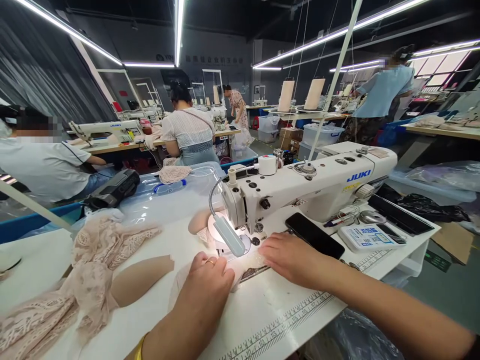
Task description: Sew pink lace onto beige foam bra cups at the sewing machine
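Observation:
My left hand (206, 290), with a ring and a gold bracelet, has its fingers bent and closed on pale pink lace fabric (180, 280) in front of the sewing machine (311, 175). My right hand (287, 260) lies fairly flat, fingers stretched toward the needle area and resting at the right side of the work; its fingertips are partly hidden. A lit grey lamp (229, 239) on a bent metal neck hangs over the sewing spot. Behind it, a beige moulded cup (200, 223) lies on the white table. The needle itself is hidden.
More lace fabric (93, 270) and a beige cup (144, 280) lie at left. A black phone (315, 235), a white box (369, 236) and a ruler strip (285, 325) are at right. Thread cones (286, 96) stand behind. Other people (189, 127) work nearby.

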Demonstrator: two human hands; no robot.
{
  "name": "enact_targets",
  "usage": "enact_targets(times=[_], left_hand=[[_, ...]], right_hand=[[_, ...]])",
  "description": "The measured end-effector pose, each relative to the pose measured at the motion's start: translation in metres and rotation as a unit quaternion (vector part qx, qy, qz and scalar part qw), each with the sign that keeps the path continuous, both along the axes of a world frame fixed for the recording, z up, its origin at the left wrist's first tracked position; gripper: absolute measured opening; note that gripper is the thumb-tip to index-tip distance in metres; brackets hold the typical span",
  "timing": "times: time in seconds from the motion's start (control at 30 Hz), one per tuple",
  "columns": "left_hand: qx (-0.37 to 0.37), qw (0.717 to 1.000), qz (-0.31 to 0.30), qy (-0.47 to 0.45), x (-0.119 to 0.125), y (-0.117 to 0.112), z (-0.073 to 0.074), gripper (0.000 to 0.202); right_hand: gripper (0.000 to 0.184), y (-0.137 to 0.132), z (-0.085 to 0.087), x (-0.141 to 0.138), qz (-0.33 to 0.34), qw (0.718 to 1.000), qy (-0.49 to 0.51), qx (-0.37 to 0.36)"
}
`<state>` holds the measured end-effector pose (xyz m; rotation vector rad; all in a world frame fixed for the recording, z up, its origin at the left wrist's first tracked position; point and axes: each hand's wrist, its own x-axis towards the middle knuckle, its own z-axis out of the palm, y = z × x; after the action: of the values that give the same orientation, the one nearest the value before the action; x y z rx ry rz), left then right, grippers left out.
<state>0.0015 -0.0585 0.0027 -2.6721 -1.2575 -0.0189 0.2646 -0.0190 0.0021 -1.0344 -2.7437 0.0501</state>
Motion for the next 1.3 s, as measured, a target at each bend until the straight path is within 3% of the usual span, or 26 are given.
enact_targets(times=[0.1,0.17,0.33,0.43,0.6,1.0,1.3], left_hand=[[-0.075,0.995,-0.041,-0.059,0.002,0.008,0.001,0.032],[-0.099,0.991,-0.041,-0.078,0.005,0.012,-0.002,0.030],[-0.076,0.989,-0.055,-0.111,0.009,0.022,-0.002,0.024],[-0.083,0.980,-0.082,-0.164,0.011,0.024,0.004,0.024],[-0.073,0.973,-0.091,-0.198,0.013,0.025,0.009,0.025],[-0.057,0.962,-0.107,-0.246,0.015,0.030,0.001,0.028],[-0.033,0.964,-0.112,-0.237,0.013,0.040,0.003,0.028]], right_hand=[[0.017,0.004,0.003,-0.020,0.059,0.998,-0.022,-0.003],[0.018,0.009,-0.005,-0.028,0.074,0.997,-0.002,-0.006],[0.019,0.023,-0.036,-0.029,0.055,0.995,0.078,-0.006],[0.020,0.025,-0.043,-0.026,0.058,0.993,0.100,-0.014],[0.018,0.024,-0.043,-0.027,0.041,0.993,0.112,-0.023],[0.019,0.023,-0.038,-0.031,0.021,0.994,0.106,-0.028],[0.014,0.024,-0.041,-0.032,-0.002,0.993,0.107,-0.038]])
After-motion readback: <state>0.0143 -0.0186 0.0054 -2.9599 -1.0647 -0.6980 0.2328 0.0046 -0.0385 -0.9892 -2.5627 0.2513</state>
